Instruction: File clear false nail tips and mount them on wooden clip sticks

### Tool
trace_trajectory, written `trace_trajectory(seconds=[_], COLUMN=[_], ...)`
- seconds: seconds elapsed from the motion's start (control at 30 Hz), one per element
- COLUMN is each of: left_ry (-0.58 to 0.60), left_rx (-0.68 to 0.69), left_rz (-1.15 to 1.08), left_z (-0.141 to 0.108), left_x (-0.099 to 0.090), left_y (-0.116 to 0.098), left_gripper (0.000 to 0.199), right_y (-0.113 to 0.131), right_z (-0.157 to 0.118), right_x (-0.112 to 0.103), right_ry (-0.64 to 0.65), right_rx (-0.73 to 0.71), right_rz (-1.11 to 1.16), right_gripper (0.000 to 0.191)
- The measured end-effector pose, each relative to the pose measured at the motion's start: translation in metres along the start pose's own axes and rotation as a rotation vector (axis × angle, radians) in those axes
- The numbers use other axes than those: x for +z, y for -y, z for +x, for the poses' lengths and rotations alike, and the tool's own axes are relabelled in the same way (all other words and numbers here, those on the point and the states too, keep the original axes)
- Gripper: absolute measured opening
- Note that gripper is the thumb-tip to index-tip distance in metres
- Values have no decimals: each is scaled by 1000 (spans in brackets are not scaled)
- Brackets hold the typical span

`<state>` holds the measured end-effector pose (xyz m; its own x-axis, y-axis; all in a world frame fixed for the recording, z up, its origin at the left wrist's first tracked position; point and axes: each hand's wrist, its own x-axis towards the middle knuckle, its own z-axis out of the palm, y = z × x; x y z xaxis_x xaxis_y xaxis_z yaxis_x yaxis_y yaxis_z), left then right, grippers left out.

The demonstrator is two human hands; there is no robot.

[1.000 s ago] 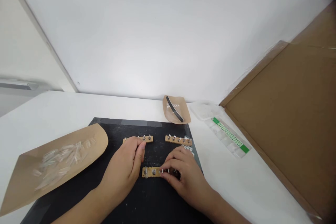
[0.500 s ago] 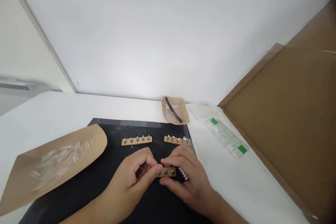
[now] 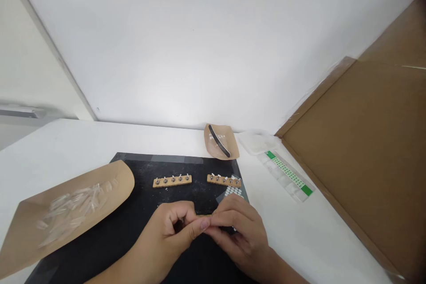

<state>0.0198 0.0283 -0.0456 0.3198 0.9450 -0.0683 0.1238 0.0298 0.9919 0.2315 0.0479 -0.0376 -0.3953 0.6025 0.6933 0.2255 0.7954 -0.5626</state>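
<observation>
My left hand (image 3: 178, 230) is closed, thumb and forefinger pinched at the left part of a short tan strip (image 3: 203, 215). Only a sliver of that strip shows behind the fingers; its metal studs are covered. Opposite it, my right hand (image 3: 241, 228) has its fingertips pressed together against the left thumb tip; what they pinch is hidden. Beyond the hands lie two similar tan strips, a left strip (image 3: 172, 181) and a right strip (image 3: 223, 181), each bearing a row of metal studs with small white pieces on them. A clear sheet of white oval dots (image 3: 234, 191) lies beside my right hand.
A brown paper tray (image 3: 121, 173) of clear nail tips stands at left. A smaller brown tray (image 3: 233, 142) at the back holds a black curved nail file (image 3: 218, 141). On the right are a clear case with a green-and-white label (image 3: 289, 173) and a large cardboard panel (image 3: 359, 151).
My right fingers have closed from a loose curve into a pinch, meeting the left thumb. The tan strip's studs have gone out of sight, and more of the dotted sheet shows.
</observation>
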Motion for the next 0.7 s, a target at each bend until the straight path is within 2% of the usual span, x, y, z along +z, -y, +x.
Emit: trace_trajectory(seconds=[0.1,0.17,0.27,0.37,0.53,0.63,0.7], left_ry=[-35,-35,-55,-147,-249,-271,-269], left_rx=[3,54,211,381,612,682,668], left_rz=[70,122,221,350,531,599,608], left_z=[1,1,2,2,2,1,0], left_x=[0,-2,-6,-12,-21,-21,-21], left_y=[-1,-2,-2,1,7,5,3], left_gripper=[54,55,54,43,34,34,32], right_y=[-1,-1,-2,-6,-17,-21,-25], right_z=[-2,-4,-6,-9,-7,3,14], right_x=[2,1,-5,-14,-25,-33,-40], right_ry=[2,24,82,112,30,-48,-50], right_rx=[3,9,4,5,-12,2,19], right_rz=[7,23,20,-9,-52,-165,-298], right_gripper=[17,20,26,33,42,33,23])
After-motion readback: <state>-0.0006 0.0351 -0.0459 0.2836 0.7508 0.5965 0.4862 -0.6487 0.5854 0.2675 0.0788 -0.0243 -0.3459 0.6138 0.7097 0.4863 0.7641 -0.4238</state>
